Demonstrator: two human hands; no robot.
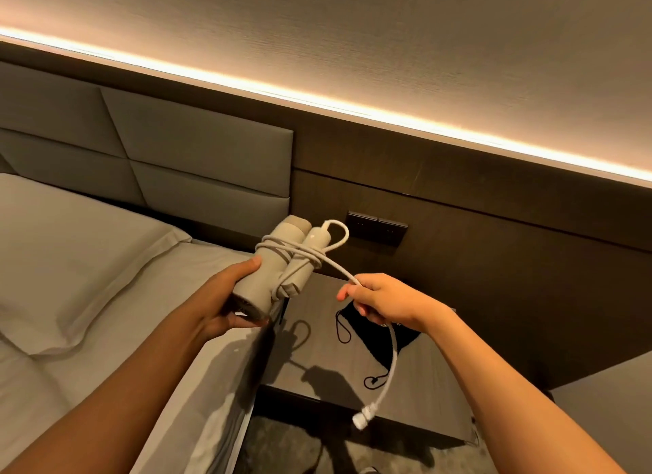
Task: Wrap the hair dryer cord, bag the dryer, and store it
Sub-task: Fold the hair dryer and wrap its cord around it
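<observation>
My left hand (225,297) grips the rear end of a beige folded hair dryer (278,258), held up over the bed's edge. Its pale cord (338,269) loops several times around the barrel and folded handle. My right hand (381,300) pinches the free stretch of cord to the right of the dryer. The rest of the cord hangs down from that hand and ends in a white plug (363,417) dangling above the nightstand's front edge. A black drawstring bag (384,336) lies on the nightstand, partly hidden behind my right hand.
A dark wood nightstand (317,350) stands between the bed (88,261) on the left and a wood wall panel with a dark switch plate (375,230). A padded headboard (176,148) backs the bed. Patterned carpet (300,449) lies below.
</observation>
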